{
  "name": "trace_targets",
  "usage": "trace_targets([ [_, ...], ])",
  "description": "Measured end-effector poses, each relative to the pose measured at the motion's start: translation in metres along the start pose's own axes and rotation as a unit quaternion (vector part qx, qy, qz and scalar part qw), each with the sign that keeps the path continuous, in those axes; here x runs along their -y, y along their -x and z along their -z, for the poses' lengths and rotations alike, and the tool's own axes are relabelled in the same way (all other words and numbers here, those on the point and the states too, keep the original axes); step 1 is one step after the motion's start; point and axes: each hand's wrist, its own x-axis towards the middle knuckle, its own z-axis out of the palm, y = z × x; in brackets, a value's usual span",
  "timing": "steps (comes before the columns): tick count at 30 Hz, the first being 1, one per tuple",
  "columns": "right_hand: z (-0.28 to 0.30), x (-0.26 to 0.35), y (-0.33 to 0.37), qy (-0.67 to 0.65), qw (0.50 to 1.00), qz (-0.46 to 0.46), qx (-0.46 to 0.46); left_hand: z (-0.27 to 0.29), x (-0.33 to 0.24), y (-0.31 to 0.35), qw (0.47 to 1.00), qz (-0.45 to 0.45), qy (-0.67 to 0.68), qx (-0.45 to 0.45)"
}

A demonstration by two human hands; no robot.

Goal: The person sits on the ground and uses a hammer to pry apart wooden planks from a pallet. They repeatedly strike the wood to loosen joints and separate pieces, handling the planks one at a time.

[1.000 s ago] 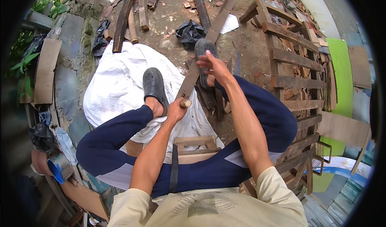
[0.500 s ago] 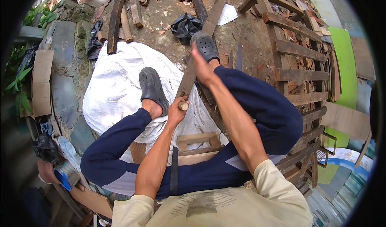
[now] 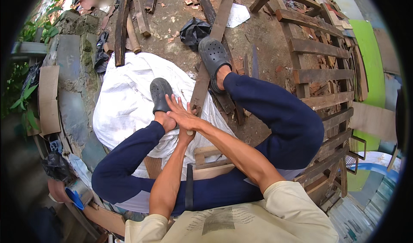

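My left hand (image 3: 185, 137) is closed around a round wooden handle (image 3: 189, 133); only its pale end shows, and the tool's other end is hidden. Over it lies my right hand (image 3: 184, 118), palm down with fingers spread, covering most of the left hand's fingers. Both are at the near end of a long brown plank (image 3: 201, 86), which runs away from me. My right foot, in a grey clog (image 3: 214, 55), rests against the plank. The left clog (image 3: 160, 92) is on a white sheet (image 3: 124, 101), just past my right fingertips.
A slatted wooden pallet (image 3: 322, 76) stands on the right. Dark timber pieces (image 3: 122, 32) lie at the far left, and a black plastic bag (image 3: 194, 31) sits beside the plank. Between my legs is a small wooden frame (image 3: 211, 151). A concrete ledge (image 3: 71, 83) borders the left.
My right hand has come back from the plank beside the right clog and now lies spread over my left hand. The left hand has shifted slightly nearer to me.
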Motion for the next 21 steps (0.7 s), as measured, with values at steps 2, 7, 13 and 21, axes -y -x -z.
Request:
trace_targets([
  [2,0.049,0.048,0.002,-0.022,0.999,-0.016,0.024,0.005,-0.009,0.0,0.996,0.055,0.063,-0.009],
  [7,0.074,0.037,-0.006,-0.108,0.986,0.066,-0.111,-0.005,-0.001,0.005,0.997,0.019,0.068,-0.021],
  [13,-0.053,0.04,0.02,0.028,0.998,0.022,0.048,0.003,0.04,0.055,0.995,-0.01,0.013,-0.1],
  [21,0.024,-0.051,0.036,-0.036,0.942,-0.215,-0.255,0.06,-0.015,0.047,0.875,0.288,0.375,-0.101],
])
